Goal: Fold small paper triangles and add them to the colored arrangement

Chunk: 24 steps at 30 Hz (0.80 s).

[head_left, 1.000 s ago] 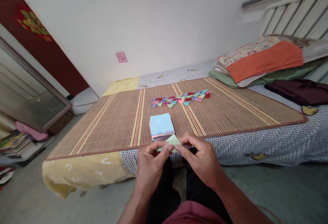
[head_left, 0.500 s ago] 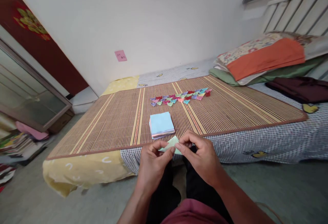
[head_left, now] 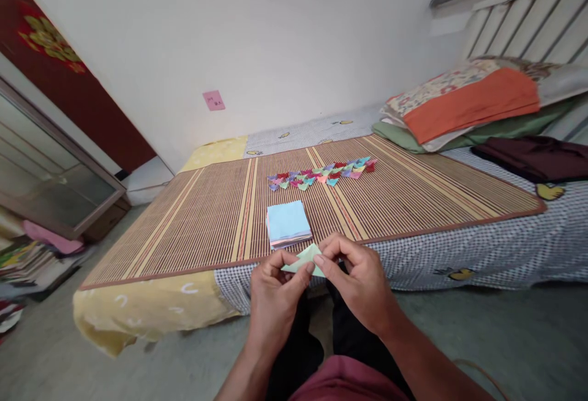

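Between my two hands is a pale green sheet of paper [head_left: 309,258], folded into a triangle and held just off the bed's front edge. My left hand [head_left: 278,288] pinches its left part between thumb and fingers. At the right side, my right hand [head_left: 356,275] grips it the same way, thumb on top. Just beyond lies a stack of square coloured paper [head_left: 289,220] with a light blue sheet uppermost. Farther back, several small folded paper pieces [head_left: 321,174] in many colours lie in slanting rows.
A striped mat [head_left: 197,223] covers much of the bed. Pillows with an orange cloth [head_left: 473,110] and a dark folded cloth [head_left: 533,157] lie at the right. A pink note [head_left: 214,100] is on the wall. Books [head_left: 37,261] are piled at the lower left.
The view has shifted slightly. Both hands keep their pinch on the green paper, with hardly any movement; the stack and folded pieces stay where they were.
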Each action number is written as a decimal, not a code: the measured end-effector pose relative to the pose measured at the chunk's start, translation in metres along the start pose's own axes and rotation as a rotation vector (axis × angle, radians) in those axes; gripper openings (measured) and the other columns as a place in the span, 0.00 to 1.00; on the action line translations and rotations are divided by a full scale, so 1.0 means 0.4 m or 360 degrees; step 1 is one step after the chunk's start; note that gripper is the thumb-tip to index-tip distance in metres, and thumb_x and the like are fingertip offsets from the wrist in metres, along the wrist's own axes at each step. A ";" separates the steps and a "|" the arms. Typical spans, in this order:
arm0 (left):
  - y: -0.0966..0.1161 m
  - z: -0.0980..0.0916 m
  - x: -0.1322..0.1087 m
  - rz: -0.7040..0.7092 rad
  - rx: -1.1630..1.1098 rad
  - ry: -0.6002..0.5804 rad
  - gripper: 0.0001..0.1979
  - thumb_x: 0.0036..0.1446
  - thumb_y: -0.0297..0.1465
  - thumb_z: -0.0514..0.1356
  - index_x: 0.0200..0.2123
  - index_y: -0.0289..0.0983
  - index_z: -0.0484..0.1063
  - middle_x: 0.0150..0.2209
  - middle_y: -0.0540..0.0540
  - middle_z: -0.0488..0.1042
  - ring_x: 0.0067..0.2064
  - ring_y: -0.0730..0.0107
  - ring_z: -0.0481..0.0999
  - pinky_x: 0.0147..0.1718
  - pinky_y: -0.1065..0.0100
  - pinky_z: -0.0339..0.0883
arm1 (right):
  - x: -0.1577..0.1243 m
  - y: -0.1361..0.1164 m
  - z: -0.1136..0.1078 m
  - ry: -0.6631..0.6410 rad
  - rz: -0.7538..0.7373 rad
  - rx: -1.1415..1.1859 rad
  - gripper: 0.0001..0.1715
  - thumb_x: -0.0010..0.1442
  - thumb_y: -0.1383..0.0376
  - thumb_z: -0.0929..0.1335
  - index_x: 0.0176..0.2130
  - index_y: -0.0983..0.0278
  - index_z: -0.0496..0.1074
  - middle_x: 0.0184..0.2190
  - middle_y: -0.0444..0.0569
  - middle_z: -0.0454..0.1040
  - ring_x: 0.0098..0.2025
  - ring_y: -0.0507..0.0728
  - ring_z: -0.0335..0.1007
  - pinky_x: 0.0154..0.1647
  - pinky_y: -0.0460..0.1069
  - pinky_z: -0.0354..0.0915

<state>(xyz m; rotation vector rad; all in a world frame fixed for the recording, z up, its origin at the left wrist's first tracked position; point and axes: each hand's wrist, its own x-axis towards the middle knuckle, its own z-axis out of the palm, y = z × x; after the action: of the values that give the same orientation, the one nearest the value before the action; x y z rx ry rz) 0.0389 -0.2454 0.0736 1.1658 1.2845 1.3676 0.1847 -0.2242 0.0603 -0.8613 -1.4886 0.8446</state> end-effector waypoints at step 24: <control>-0.010 0.009 -0.005 0.0014 -0.0182 0.0017 0.16 0.51 0.34 0.73 0.37 0.38 0.69 0.31 0.49 0.81 0.29 0.70 0.78 0.31 0.71 0.72 | 0.001 0.008 0.006 0.0054 0.0043 -0.0024 0.13 0.64 0.65 0.68 0.27 0.61 0.64 0.29 0.45 0.71 0.33 0.55 0.69 0.36 0.50 0.64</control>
<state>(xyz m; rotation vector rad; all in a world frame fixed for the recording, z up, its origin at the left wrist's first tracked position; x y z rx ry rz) 0.0429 -0.2467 0.0695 1.0882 1.1940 1.4362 0.1825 -0.2225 0.0576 -0.9045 -1.4582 0.8357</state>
